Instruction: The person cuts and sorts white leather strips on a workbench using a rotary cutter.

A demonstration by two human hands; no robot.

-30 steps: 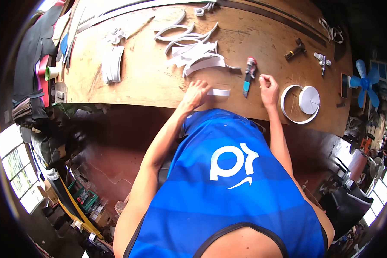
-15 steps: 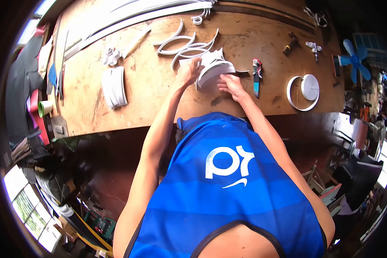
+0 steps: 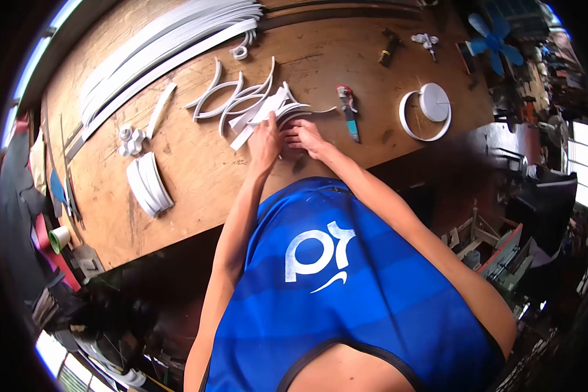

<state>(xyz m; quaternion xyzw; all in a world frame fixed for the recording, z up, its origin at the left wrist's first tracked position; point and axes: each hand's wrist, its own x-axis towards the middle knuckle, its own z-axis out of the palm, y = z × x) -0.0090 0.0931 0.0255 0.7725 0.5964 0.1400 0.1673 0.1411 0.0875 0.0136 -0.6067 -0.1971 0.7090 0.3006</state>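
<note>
Worktop point(image 3: 196, 170): we sort through the heap of white strips point(image 3: 268, 108) at its middle. Left hand point(image 3: 266, 140) lies on the heap's near edge, right hand point(image 3: 305, 136) beside it, fingers together on strip ends; the clamp itself we cannot tell. Next calls for separating one strip.

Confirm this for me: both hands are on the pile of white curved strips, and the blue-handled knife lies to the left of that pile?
Not quite. In the head view both the left hand and right hand are on the pile of white curved strips, but the blue-handled knife lies to the right of that pile, between it and the white ring.
</note>
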